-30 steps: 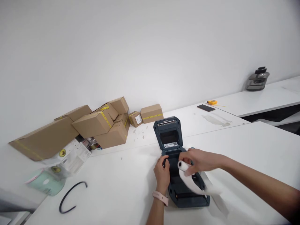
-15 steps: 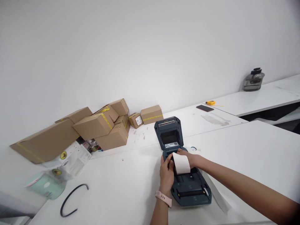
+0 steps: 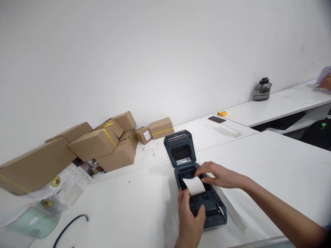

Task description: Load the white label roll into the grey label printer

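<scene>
A dark blue-grey label printer (image 3: 208, 206) lies on the white table with its lid (image 3: 180, 148) raised at the back. White paper (image 3: 194, 186) curves up out of its inner bay. My left hand (image 3: 190, 215) rests over the printer's near left side, thumb and fingers apart, fingertips by the paper's left edge. At the bay's right edge is my right hand (image 3: 218, 175), its fingers spread and their tips beside the paper. Neither hand closes round anything.
Cardboard boxes (image 3: 116, 155) are piled at the left against the wall. Avocado-print packaging (image 3: 64, 189) and a black curved strip (image 3: 68, 229) lie nearer. Behind are a phone (image 3: 217, 119), a yellow tape measure (image 3: 222, 113) and a dark bottle (image 3: 262, 90). A paper strip (image 3: 232, 212) lies right of the printer.
Both hands have loosened from the paper; the left has moved nearer the front and the right has drawn back slightly. The paper sits lower in the bay. The view has shifted right.
</scene>
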Tool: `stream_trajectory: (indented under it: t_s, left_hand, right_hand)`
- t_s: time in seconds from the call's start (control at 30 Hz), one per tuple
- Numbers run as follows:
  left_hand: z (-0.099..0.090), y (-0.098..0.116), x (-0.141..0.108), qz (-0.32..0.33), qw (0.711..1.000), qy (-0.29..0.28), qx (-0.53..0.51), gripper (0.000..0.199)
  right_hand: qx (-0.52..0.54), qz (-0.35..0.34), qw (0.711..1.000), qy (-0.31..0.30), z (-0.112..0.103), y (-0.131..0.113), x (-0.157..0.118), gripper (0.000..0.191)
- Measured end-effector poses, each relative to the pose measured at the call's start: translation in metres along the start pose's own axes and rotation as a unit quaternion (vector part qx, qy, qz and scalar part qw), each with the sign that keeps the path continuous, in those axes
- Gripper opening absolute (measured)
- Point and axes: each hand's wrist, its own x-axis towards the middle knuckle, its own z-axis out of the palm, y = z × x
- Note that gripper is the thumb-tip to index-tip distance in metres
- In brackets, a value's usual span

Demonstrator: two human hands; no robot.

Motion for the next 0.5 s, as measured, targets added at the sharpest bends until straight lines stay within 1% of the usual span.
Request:
stream_trajectory:
  t_s: [0.07, 0.1, 0.13, 0.17, 0.23, 0.27, 0.33, 0.37, 0.43, 0.5]
  left_hand:
    - [0.010, -0.005, -0.012, 0.069, 0.996, 0.013, 0.059, 0.014]
    - [0.016, -0.010, -0.018, 0.111, 0.990, 0.026, 0.078, 0.010]
    - [0.023, -0.015, -0.025, 0.154, 0.983, 0.051, 0.091, 0.015]
    - [0.029, -0.021, -0.031, 0.192, 0.972, 0.091, 0.099, 0.019]
    - [0.041, -0.031, -0.043, 0.267, 0.940, 0.181, 0.108, 0.024]
    - [0.046, -0.034, -0.047, 0.299, 0.922, 0.218, 0.111, 0.026]
    - [0.052, -0.037, -0.053, 0.339, 0.896, 0.261, 0.119, 0.026]
    - [0.054, -0.038, -0.054, 0.348, 0.890, 0.266, 0.127, 0.025]
    - [0.055, -0.038, -0.056, 0.357, 0.885, 0.259, 0.148, 0.024]
    - [0.053, -0.039, -0.058, 0.365, 0.878, 0.253, 0.177, 0.025]
  right_hand:
    - [0.036, 0.046, 0.997, 0.055, -0.008, 0.004, -0.021, 0.036]
    - [0.049, 0.067, 0.994, 0.077, -0.011, 0.006, -0.030, 0.038]
    - [0.061, 0.083, 0.990, 0.098, -0.014, 0.008, -0.037, 0.040]
    - [0.073, 0.093, 0.986, 0.117, -0.017, 0.009, -0.042, 0.041]
    - [0.092, 0.093, 0.978, 0.164, -0.024, 0.008, -0.042, 0.043]
    - [0.097, 0.087, 0.973, 0.193, -0.028, 0.005, -0.036, 0.044]
    - [0.098, 0.071, 0.961, 0.250, -0.037, -0.002, -0.015, 0.047]
    - [0.098, 0.062, 0.955, 0.273, -0.042, -0.006, 0.000, 0.048]
    - [0.112, 0.040, 0.946, 0.303, -0.050, -0.013, 0.036, 0.054]
    - [0.154, 0.043, 0.937, 0.312, -0.056, -0.016, 0.073, 0.058]
